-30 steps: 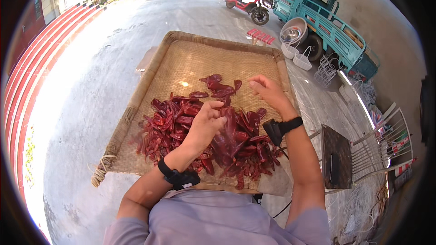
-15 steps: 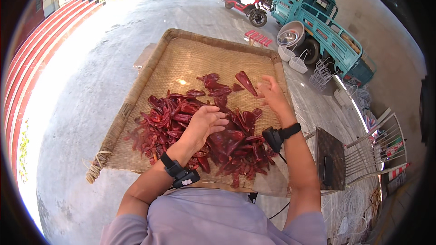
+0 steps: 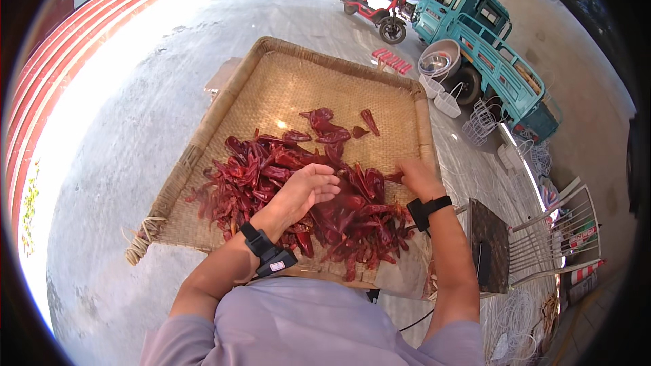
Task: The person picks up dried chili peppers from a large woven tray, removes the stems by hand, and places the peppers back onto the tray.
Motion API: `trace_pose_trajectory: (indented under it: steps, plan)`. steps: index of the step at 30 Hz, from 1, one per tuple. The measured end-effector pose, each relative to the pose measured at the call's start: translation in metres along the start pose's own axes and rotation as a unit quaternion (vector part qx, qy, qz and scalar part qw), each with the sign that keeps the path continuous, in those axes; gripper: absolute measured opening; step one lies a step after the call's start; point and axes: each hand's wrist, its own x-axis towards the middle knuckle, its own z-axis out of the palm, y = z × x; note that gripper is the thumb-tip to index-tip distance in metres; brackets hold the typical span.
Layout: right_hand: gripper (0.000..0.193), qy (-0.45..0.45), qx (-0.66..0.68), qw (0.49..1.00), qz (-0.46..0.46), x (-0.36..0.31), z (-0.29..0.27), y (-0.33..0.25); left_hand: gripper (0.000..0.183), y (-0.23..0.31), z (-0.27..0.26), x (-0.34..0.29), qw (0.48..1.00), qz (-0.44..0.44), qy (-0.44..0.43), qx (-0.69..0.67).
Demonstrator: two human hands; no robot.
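Observation:
A pile of dark red dried chili peppers (image 3: 271,156) lies on the near half of a large woven bamboo tray (image 3: 325,74). My left hand (image 3: 310,188) is held over the pile's middle, fingers stretched out and slightly curled, with nothing in it. At the pile's right side, my right hand (image 3: 419,177) is closed, and a red chili pepper (image 3: 393,177) shows at its fingertips. Beyond the pile, a few chilies (image 3: 327,125) lie loosely together. A single chili (image 3: 369,122) and a small piece (image 3: 359,132) rest to their right.
On the right stand a dark board (image 3: 488,247) and a metal-barred chair (image 3: 556,237). Farther off are white baskets (image 3: 447,103), a basin (image 3: 439,57), a red-slatted stool (image 3: 391,61), a teal cargo tricycle (image 3: 495,47) and a red scooter (image 3: 376,10). Red-edged steps (image 3: 74,47) run along the left.
My right hand has come nearer, from the single chili to the pile's right edge, and closed on a pepper. That single chili now lies flat on the tray. My left hand has barely moved.

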Motion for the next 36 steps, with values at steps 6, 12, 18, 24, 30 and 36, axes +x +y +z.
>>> trace_pose_trajectory:
  steps: [6, 12, 18, 24, 30, 36]
  plan:
    - [0.028, -0.072, -0.020, 0.994, 0.083, 0.003, -0.060, -0.022, 0.014, 0.000, -0.001, 0.000, 1.000, 0.003, -0.012, -0.013]
    - [0.039, 0.027, 0.130, 0.991, -0.017, 0.003, -0.016, -0.029, 0.014, -0.002, -0.001, -0.003, 1.000, -0.006, 0.002, -0.026]
    - [0.036, -0.058, 0.212, 0.975, -0.014, 0.001, 0.011, -0.036, 0.013, -0.003, -0.002, -0.002, 1.000, -0.014, 0.004, -0.014]
    - [0.030, -0.135, 0.214, 0.966, 0.056, 0.019, -0.033, -0.026, 0.013, 0.002, -0.003, -0.003, 0.999, -0.024, 0.024, 0.006]
    - [0.036, 0.115, 0.180, 0.975, 0.068, 0.033, -0.013, -0.022, 0.014, -0.004, -0.007, 0.000, 1.000, -0.006, -0.009, -0.013]
    - [0.029, -0.050, 0.251, 0.965, -0.063, 0.013, 0.036, -0.027, 0.015, -0.006, -0.005, -0.006, 1.000, -0.004, -0.010, 0.000]
